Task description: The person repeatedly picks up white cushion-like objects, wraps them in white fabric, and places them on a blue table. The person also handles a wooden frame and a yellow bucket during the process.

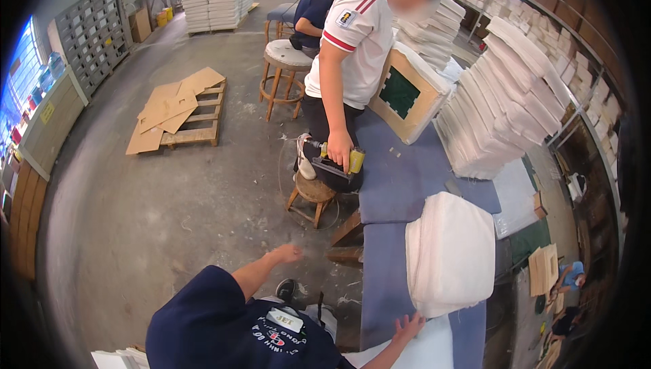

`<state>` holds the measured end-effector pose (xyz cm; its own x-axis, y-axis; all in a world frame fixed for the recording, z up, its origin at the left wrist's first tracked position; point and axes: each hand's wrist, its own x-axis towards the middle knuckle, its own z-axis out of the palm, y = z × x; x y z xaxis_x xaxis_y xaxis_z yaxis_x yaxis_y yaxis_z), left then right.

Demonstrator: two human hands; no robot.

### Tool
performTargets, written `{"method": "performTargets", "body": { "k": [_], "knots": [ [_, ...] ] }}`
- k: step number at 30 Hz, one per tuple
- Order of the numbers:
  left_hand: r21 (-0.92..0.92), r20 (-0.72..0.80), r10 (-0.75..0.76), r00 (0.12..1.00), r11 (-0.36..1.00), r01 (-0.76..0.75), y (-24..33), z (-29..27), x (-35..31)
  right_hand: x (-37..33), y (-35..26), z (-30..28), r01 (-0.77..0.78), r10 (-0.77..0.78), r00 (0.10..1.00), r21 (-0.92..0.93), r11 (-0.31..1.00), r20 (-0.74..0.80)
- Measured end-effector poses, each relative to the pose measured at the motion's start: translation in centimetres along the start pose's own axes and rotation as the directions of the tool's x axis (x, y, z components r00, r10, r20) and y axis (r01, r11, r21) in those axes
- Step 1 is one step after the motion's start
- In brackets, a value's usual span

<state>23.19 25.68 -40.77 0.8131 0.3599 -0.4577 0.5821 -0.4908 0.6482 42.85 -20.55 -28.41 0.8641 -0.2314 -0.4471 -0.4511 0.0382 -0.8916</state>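
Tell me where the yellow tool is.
Near the head view's centre, the yellow tool is in the co-worker's hand, left of the blue table.

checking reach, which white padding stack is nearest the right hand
The low, rounded white padding stack on the blue-covered bench, beside the right hand; other white stacks stand farther off.

Padding stacks and a power tool suggest a workshop.

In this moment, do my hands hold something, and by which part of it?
Nothing appears held: your left hand shows nothing in it, and your right hand is open at the near edge of the white pad stack; contact is unclear.
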Motion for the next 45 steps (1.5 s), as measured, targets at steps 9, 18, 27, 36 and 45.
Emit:
{"method": "performTargets", "body": {
  "k": [9,18,27,36,45],
  "knots": [
    [0.099,0.162,-0.004,0.987,0.995,-0.012,-11.3,9.0,-5.1,13.0,-4.1,4.5,-0.184,0.183,0.982,0.436,0.881,0.045],
    [0.218,0.128,0.354,0.927,0.901,-0.374,2.8,3.8,11.2,8.7,-9.6,3.2,-0.069,0.137,0.981,0.416,0.907,-0.135],
    [-0.138,-0.128,0.397,0.909,0.9,-0.412,44.5,-1.7,27.1,8.8,-6.8,-8.2,-0.079,0.097,0.979,0.108,0.991,-0.18],
    [0.427,0.017,0.317,0.948,0.855,-0.294,55.4,7.8,30.1,12.7,-6.0,-4.9,0.084,-0.004,0.812,0.111,0.99,-0.583],
    [0.362,0.002,0.241,0.97,0.904,-0.226,52.1,8.1,32.6,14.5,1.2,-2.8,0.105,-0.079,0.655,-0.013,0.994,-0.752]
  ]
}}
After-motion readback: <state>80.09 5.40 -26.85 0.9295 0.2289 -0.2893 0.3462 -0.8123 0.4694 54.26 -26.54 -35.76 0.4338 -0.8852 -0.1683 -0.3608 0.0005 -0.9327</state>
